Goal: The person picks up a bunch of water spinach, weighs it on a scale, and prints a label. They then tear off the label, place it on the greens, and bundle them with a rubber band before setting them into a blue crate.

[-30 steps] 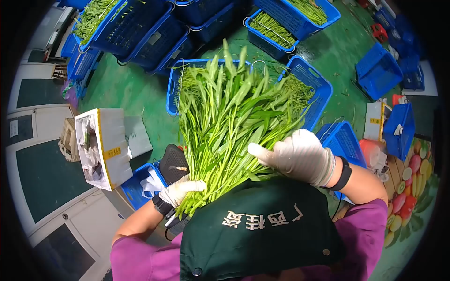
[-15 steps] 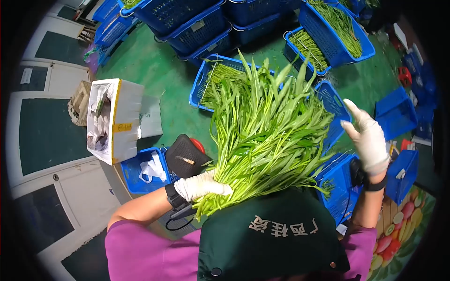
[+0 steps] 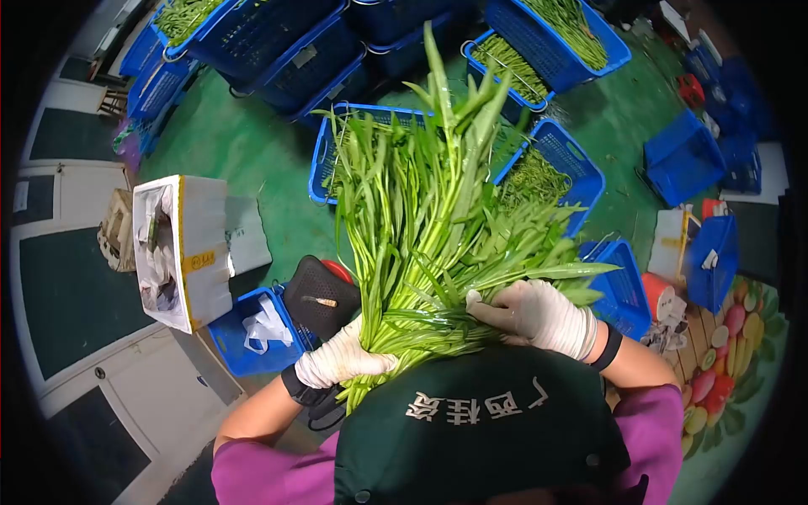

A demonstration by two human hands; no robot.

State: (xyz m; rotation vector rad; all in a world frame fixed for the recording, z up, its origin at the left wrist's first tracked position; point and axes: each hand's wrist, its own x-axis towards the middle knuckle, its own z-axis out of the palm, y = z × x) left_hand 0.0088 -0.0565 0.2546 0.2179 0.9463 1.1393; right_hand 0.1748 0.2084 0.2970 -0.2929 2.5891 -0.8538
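Green floor (image 3: 269, 160) carries blue crates (image 3: 686, 156), several holding greens (image 3: 512, 67); a white foam box (image 3: 206, 240) sits at left. The leafy bunch (image 3: 421, 244) is held before the person, the left hand (image 3: 343, 358) wrapped around its stems. The right hand (image 3: 547, 320), clear with fingers apart half a second earlier, now meets the bunch's right side, fingers bent; whether they pinch stalks cannot be told.

Leafy greens (image 3: 404, 219): large, bright green bunch, loosely fanned
Stems (image 3: 362, 390): slender, paler, gathered in left hand (image 3: 341, 358)
Leaves (image 3: 452, 118): narrow, pointed, mostly spreading forward
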